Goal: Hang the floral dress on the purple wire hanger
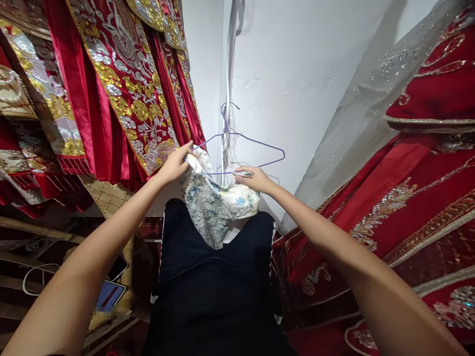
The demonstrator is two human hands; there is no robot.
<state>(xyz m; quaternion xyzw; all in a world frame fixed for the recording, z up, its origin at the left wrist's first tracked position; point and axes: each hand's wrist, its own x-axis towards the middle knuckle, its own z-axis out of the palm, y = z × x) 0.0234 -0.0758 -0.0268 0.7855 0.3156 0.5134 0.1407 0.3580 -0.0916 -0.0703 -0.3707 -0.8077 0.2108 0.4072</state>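
1. Floral garment (210, 202), a pale cloth with blue-grey print, situated at centre below the shoulders of the hanger and in front of the wearer's torso. Its upper edge lies at the hanger's left end; its lower part hangs in folds to a point.
2. Purple hanger (256, 140), a thin frame with the hook uppermost. The left shoulder slopes to the garment and the left hand; the right shoulder is bare of cloth. What bears the hook cannot be told.
3. Left hand (175, 164): grip closed on the garment's upper edge, beside the hanger's left end.
4. Right hand (256, 179): grip pinching another part of the garment's edge, just below the hanger's lower bar.
5. Dark clothing (215, 301) of the wearer, directly behind and below the floral cloth.
6. White wall (282, 64), behind the hanger, with a narrow vertical strip (227, 74) near the hook.
7. Red embroidered garments (141, 106), hanging at left, with gold and silver motifs.
8. Red beaded garments (401, 198), at right, beside a translucent, speckled sheet (356, 104).
9. Phone (111, 295), screen lit, at lower left near the left forearm.
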